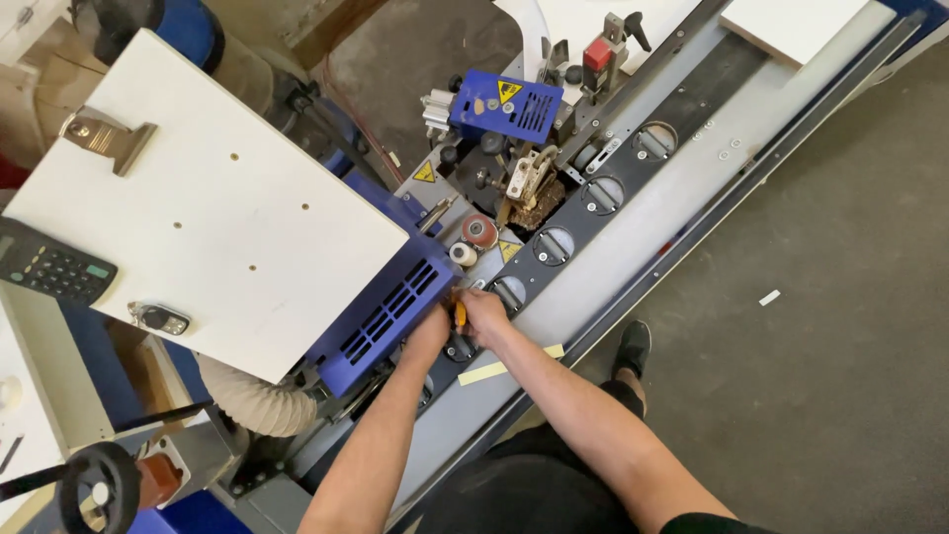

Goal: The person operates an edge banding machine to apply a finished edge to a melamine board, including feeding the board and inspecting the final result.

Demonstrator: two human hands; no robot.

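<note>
Workshop, concrete floor; grey machine surface runs diagonally, with a blue vented cover at its near end. Both hands meet just right of that cover: left hand braces there, right hand closes on a small orange tool. Judgement: keep wrists low, work slowly, fingers off the rollers beyond the cover.

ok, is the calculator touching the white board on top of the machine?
Touching. The head view shows the calculator overlapping the left edge of the white board, with no gap visible between them.
</note>
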